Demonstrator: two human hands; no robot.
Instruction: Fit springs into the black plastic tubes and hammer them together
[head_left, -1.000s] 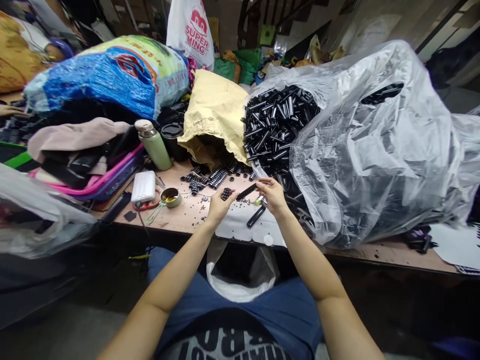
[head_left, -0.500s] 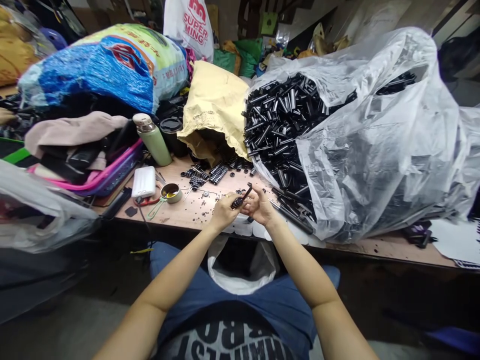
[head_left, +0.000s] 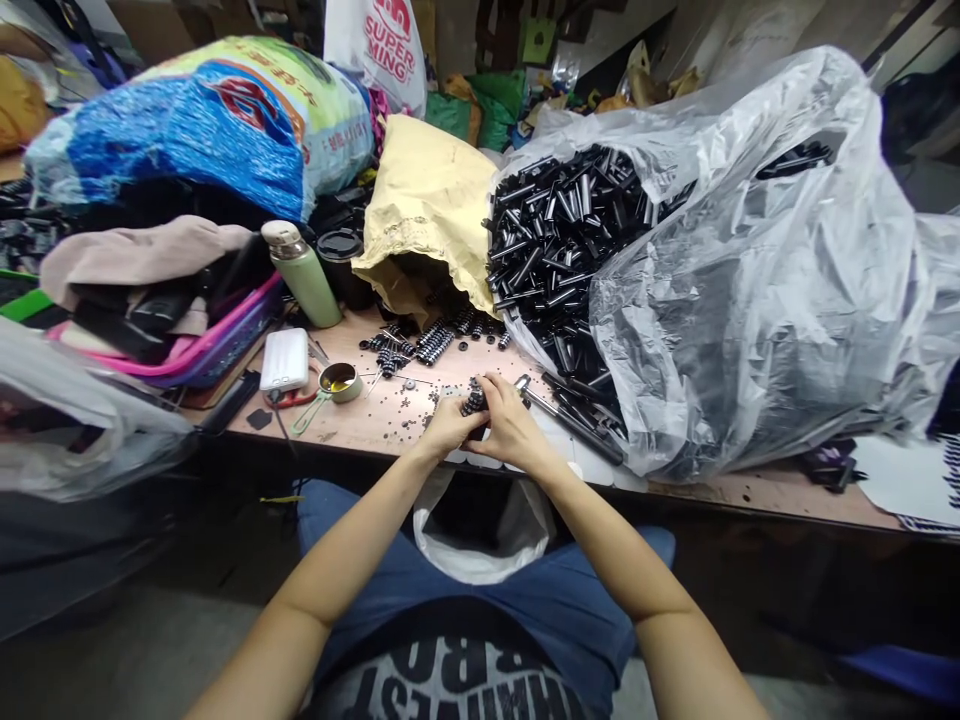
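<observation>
My left hand (head_left: 445, 430) is closed around a small bunch of black ringed parts (head_left: 473, 399) just above the table's front edge. Over the same bunch, my right hand (head_left: 511, 428) is closed, its fingertips pressed to the parts and its thumb close to my left hand. Beyond the right knuckles a shiny-ended black piece (head_left: 523, 383) shows; whether I hold it is unclear. More ringed black parts (head_left: 435, 343) lie in rows behind my hands, with tiny dark bits (head_left: 405, 410) scattered to the left.
Black tubes (head_left: 570, 215) spill from a large clear plastic bag (head_left: 720, 330) at the right. A yellow paper sack (head_left: 431, 200) opens toward me. Leftward stand a green bottle (head_left: 304, 275), a white box (head_left: 285, 360) and a small metal cup (head_left: 341, 384). A white-lined container (head_left: 484, 570) sits between my legs.
My right hand has moved left and closed over the ringed parts in my left hand. The thin black piece that stood up between the hands no longer shows there.
</observation>
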